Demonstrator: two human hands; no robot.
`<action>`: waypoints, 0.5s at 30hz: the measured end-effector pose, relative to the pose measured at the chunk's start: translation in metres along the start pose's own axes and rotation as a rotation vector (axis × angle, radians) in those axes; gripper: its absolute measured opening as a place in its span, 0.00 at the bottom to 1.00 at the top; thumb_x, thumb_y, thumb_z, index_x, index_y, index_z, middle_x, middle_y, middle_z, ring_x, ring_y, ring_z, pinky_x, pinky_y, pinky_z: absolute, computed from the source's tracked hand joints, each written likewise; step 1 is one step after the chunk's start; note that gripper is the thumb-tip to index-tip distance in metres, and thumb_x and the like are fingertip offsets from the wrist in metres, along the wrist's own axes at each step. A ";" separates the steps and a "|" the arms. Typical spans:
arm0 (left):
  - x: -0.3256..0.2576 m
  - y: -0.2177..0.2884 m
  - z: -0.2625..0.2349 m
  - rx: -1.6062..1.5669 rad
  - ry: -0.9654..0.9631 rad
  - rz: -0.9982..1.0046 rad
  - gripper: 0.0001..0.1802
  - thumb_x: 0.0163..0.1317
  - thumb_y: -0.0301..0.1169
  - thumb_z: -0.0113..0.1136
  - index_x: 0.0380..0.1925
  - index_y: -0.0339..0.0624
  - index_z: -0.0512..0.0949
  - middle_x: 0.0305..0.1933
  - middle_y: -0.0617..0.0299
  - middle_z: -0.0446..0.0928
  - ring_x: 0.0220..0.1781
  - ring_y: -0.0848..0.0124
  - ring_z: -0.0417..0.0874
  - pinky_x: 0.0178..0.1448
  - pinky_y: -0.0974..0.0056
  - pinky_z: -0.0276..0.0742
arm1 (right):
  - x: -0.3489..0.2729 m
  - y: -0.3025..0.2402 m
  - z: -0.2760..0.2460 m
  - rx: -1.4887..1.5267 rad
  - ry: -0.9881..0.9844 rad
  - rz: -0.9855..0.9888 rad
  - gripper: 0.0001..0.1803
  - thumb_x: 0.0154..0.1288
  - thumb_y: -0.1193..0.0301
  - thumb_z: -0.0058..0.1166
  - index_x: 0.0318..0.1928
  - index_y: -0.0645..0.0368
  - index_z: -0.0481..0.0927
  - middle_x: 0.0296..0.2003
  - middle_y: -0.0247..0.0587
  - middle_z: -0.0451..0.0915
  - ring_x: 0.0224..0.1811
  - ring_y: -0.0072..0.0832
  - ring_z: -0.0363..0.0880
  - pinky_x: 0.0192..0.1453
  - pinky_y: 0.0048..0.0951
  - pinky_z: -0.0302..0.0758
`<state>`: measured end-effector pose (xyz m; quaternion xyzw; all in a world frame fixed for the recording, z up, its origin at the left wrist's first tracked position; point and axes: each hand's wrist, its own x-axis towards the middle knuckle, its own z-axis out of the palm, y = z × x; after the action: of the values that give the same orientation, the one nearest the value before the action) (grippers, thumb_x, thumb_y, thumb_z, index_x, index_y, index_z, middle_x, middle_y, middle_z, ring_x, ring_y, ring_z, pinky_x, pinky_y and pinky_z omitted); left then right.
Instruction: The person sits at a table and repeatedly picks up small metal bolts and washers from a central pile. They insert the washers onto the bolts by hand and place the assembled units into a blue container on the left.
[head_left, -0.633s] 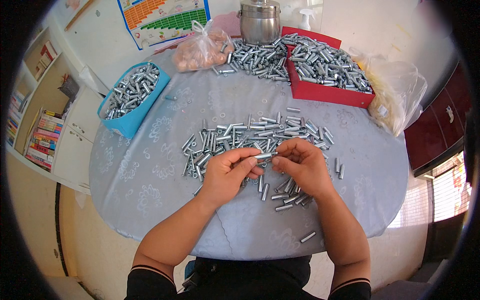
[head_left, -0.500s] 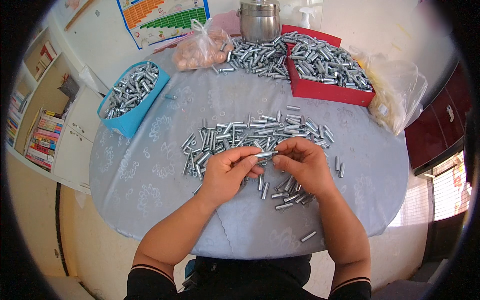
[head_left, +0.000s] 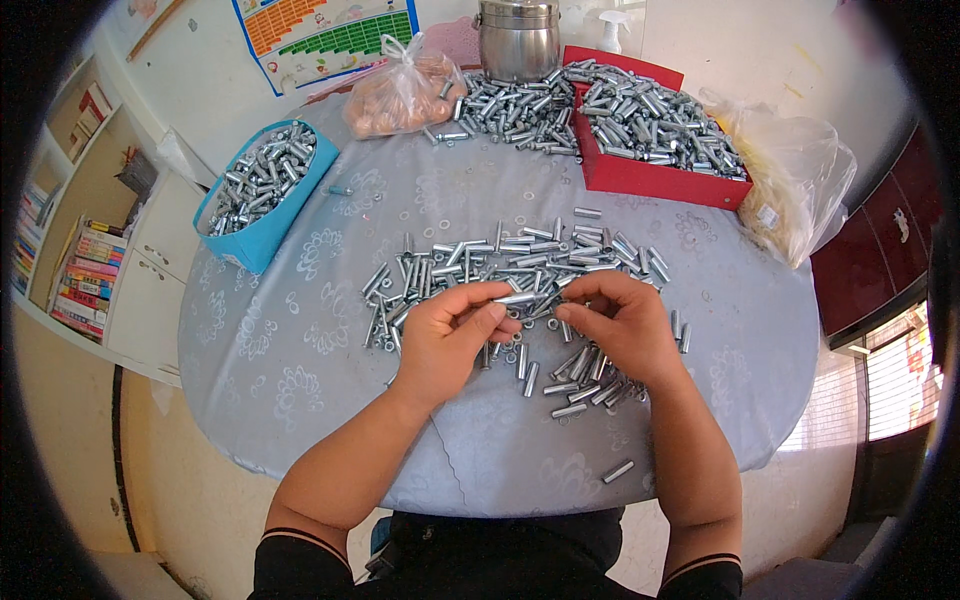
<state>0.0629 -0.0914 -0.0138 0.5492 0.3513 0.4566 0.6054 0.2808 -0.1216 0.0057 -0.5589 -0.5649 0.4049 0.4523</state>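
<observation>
My left hand (head_left: 450, 335) is closed, pinching a shiny metal expansion anchor (head_left: 516, 299) between thumb and fingers, its length pointing toward the right hand. Just to its right, my right hand (head_left: 625, 325) has thumb and forefinger drawn together near the anchor's end. Whatever those fingertips hold is too small to make out. Both hands hover over a loose spread of metal sleeves and bolts (head_left: 520, 262) mid-table. A smaller cluster of sleeves (head_left: 590, 380) lies below the right hand, with small nuts and washers scattered about.
A blue bin (head_left: 265, 235) full of anchors stands at left. Toward the back are a tied bag of round brown items (head_left: 400, 100), a steel pot (head_left: 518, 45), an anchor heap (head_left: 510, 105), a filled red box (head_left: 660, 185) and a clear plastic bag (head_left: 800, 190). Grey cloth (head_left: 300, 400) covers the table.
My right hand has drawn slightly right, opening a gap from the left hand's fingers. The anchor stays in my left hand, a little tilted now.
</observation>
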 end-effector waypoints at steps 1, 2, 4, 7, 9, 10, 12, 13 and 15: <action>0.001 -0.002 -0.002 -0.012 0.017 -0.003 0.13 0.67 0.21 0.54 0.50 0.30 0.77 0.39 0.53 0.83 0.40 0.68 0.86 0.45 0.68 0.84 | 0.000 -0.001 0.000 -0.093 -0.009 -0.056 0.07 0.56 0.76 0.66 0.36 0.62 0.83 0.29 0.33 0.80 0.28 0.20 0.75 0.33 0.22 0.72; 0.002 -0.001 -0.003 -0.002 0.027 0.004 0.13 0.67 0.21 0.54 0.50 0.30 0.77 0.39 0.53 0.83 0.39 0.68 0.86 0.45 0.68 0.84 | 0.000 -0.003 0.000 -0.184 -0.019 -0.113 0.07 0.56 0.76 0.65 0.36 0.61 0.83 0.29 0.35 0.80 0.29 0.23 0.76 0.34 0.24 0.73; 0.003 0.002 -0.004 0.018 0.047 0.017 0.13 0.67 0.22 0.54 0.51 0.30 0.77 0.38 0.53 0.83 0.39 0.68 0.86 0.45 0.68 0.84 | 0.002 -0.002 -0.001 -0.326 -0.057 -0.259 0.06 0.54 0.76 0.64 0.35 0.60 0.83 0.30 0.39 0.80 0.30 0.30 0.78 0.35 0.29 0.75; 0.005 0.008 -0.002 -0.006 0.087 0.026 0.13 0.67 0.22 0.54 0.50 0.30 0.77 0.38 0.54 0.83 0.39 0.68 0.86 0.44 0.67 0.84 | 0.004 0.001 -0.006 -0.468 -0.160 -0.434 0.06 0.52 0.76 0.62 0.33 0.59 0.83 0.30 0.42 0.80 0.33 0.39 0.80 0.38 0.35 0.76; 0.007 0.008 -0.005 -0.013 0.099 0.038 0.12 0.66 0.22 0.54 0.49 0.31 0.78 0.38 0.54 0.83 0.38 0.69 0.86 0.43 0.67 0.84 | 0.002 -0.007 -0.011 -0.536 -0.263 -0.435 0.05 0.52 0.75 0.61 0.31 0.58 0.83 0.30 0.42 0.79 0.35 0.41 0.80 0.38 0.37 0.76; 0.007 0.008 -0.005 -0.003 0.100 0.043 0.12 0.66 0.22 0.54 0.49 0.31 0.78 0.38 0.54 0.83 0.38 0.69 0.86 0.43 0.67 0.84 | 0.001 -0.009 -0.014 -0.534 -0.335 -0.414 0.05 0.52 0.75 0.61 0.31 0.58 0.83 0.29 0.42 0.79 0.34 0.41 0.80 0.38 0.37 0.76; 0.004 0.006 -0.006 0.015 0.106 0.052 0.12 0.67 0.22 0.54 0.48 0.31 0.78 0.37 0.54 0.83 0.38 0.69 0.86 0.43 0.67 0.84 | -0.003 -0.011 -0.020 -0.526 -0.482 -0.371 0.05 0.52 0.73 0.62 0.31 0.57 0.83 0.28 0.41 0.79 0.34 0.40 0.80 0.38 0.37 0.75; 0.002 0.005 -0.005 0.000 0.103 0.056 0.12 0.66 0.22 0.55 0.48 0.31 0.78 0.37 0.54 0.83 0.37 0.69 0.86 0.42 0.67 0.84 | -0.006 -0.015 -0.022 -0.480 -0.559 -0.266 0.05 0.50 0.73 0.62 0.30 0.56 0.83 0.29 0.40 0.79 0.33 0.40 0.80 0.38 0.37 0.75; 0.002 0.005 -0.005 0.008 0.094 0.046 0.12 0.66 0.22 0.55 0.48 0.31 0.78 0.36 0.54 0.83 0.37 0.69 0.86 0.42 0.67 0.84 | -0.010 -0.025 -0.026 -0.466 -0.705 -0.247 0.05 0.50 0.72 0.62 0.31 0.56 0.84 0.29 0.40 0.80 0.33 0.41 0.80 0.38 0.38 0.75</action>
<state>0.0577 -0.0882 -0.0091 0.5375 0.3683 0.4942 0.5755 0.2987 -0.1340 0.0355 -0.4020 -0.8234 0.3756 0.1388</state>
